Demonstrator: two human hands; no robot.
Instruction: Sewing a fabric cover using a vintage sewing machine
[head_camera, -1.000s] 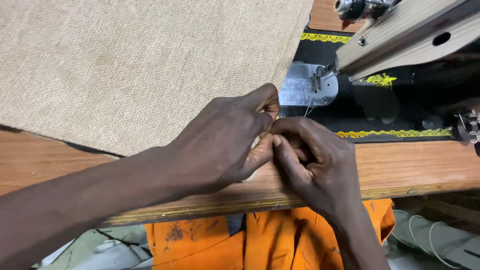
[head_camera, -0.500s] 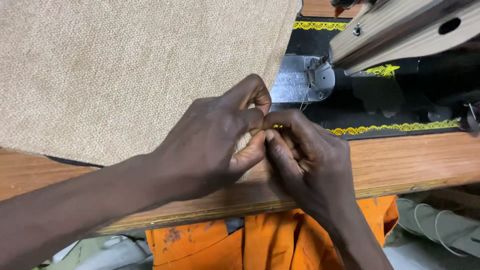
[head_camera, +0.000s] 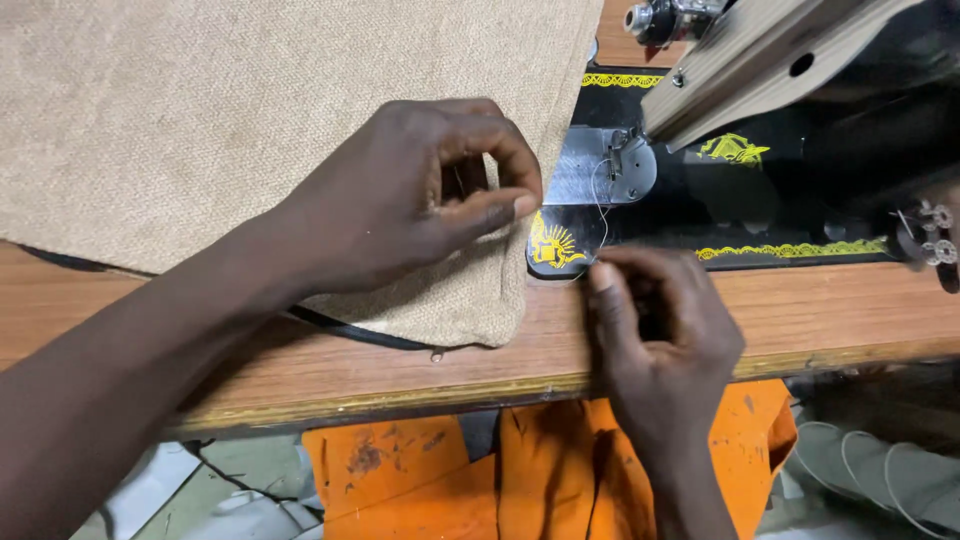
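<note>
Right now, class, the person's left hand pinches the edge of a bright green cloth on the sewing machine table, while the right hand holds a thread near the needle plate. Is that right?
Not quite. The head view shows the cloth is beige, not green. The rest holds: the left hand pinches its edge on the wooden table, and the right hand holds a thread near the needle plate.

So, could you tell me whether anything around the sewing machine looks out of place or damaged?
Nothing looks damaged. The tan fabric lies flat under the left hand, and the right hand pinches a thin thread running from the needle area over the metal plate. Only the orange cloth below shows dark stains.
</note>
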